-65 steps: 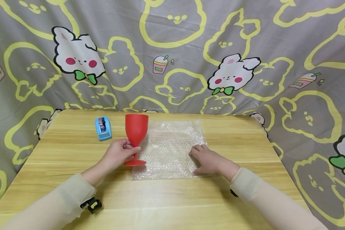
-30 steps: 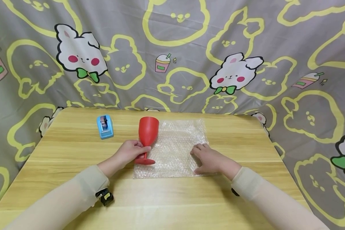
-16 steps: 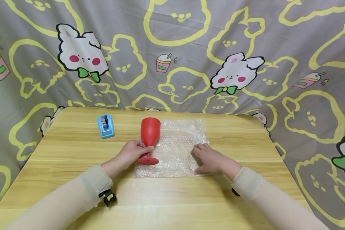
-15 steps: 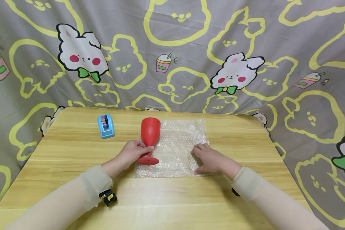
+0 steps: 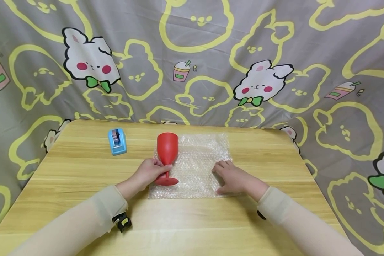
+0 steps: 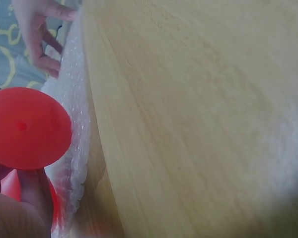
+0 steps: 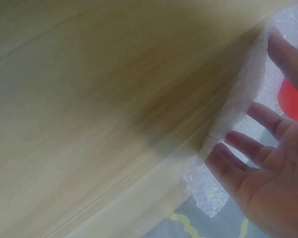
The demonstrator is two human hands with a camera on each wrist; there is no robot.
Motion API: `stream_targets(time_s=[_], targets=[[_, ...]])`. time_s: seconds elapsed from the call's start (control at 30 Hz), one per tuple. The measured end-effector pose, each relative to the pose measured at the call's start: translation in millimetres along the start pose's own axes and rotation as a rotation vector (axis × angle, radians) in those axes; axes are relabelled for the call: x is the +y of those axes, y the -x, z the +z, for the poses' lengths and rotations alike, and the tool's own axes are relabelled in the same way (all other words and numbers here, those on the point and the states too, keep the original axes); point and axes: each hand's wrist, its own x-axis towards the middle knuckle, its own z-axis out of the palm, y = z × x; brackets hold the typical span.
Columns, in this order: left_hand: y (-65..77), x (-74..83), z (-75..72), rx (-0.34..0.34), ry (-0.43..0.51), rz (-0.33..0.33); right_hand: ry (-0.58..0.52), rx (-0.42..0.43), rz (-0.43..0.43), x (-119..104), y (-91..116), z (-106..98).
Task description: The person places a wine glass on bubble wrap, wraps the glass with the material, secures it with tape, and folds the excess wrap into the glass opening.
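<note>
Broadly, what fills most of my head feed is a grey cloth curtain (image 5: 204,33) printed with yellow animal outlines, white rabbit faces and pink drink cups, hanging behind and to both sides of the work. Next in size comes a pale wooden table (image 5: 192,227) with yellow-brown grain. Two arms in long cream sleeves (image 5: 80,220) reach over it from the near side.

Between the hands I have a roughly square sheet of clear bubble wrap (image 5: 196,163) spread on the tabletop; my right wrist camera shows its edge lifted slightly. At that edge rests the person's right hand (image 5: 235,177), fingers apart and loosely bent, tips touching the wrap, relaxed rather than clenched. The left hand (image 5: 148,172) grasps a red, deep-bowled goblet (image 5: 168,146) by its thin stem.

That goblet is over the left part of the wrap, just inward of the left hand and well apart from the right. It leans, rim toward the table's far side; in my left wrist view the underside of its round red foot (image 6: 27,129) shows. I cannot tell whether the bowl touches the wrap.

Smaller again, a light blue tape dispenser (image 5: 117,142) sits beyond the left hand. Smallest, a black device (image 5: 123,222) shows at the left cuff.
</note>
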Motion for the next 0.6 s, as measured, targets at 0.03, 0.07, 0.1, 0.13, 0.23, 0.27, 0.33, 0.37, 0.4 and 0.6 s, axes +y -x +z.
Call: stream_targets(time_s=[0.03,0.07,0.1,0.13,0.23,0.27,0.33,0.37,0.4,0.6], targets=[[0.1,-0.1,0.2,0.002,-0.005,-0.003,0.000,0.000,0.000,-0.2,0.1,-0.5],[0.4,0.2,0.6,0.002,-0.007,-0.002,0.001,-0.001,0.001,-0.4,0.2,-0.9],[0.5,0.1,0.8,0.006,-0.008,-0.006,0.001,-0.002,0.001,-0.9,0.1,-1.2],[0.7,0.1,0.9,0.008,-0.013,-0.004,-0.001,-0.002,0.001,-1.3,0.3,-1.3],[1.1,0.2,1.7,0.003,-0.006,-0.002,-0.001,0.001,-0.002,-1.9,0.7,-1.7],[1.3,0.4,1.8,0.002,-0.001,-0.003,-0.003,0.001,-0.004,-2.0,0.8,-1.8],[0.9,0.3,1.2,-0.001,-0.001,-0.005,-0.004,0.004,-0.007,-1.9,0.9,-1.8],[0.9,0.5,0.8,-0.004,-0.001,-0.005,-0.005,0.005,-0.009,-2.0,0.9,-1.8],[0.9,0.7,0.3,-0.006,-0.002,-0.004,-0.006,0.005,-0.010,-1.9,0.9,-1.7],[1.7,3.1,-1.4,-0.015,-0.005,-0.015,-0.003,0.012,-0.012,-1.2,0.4,-0.2]])
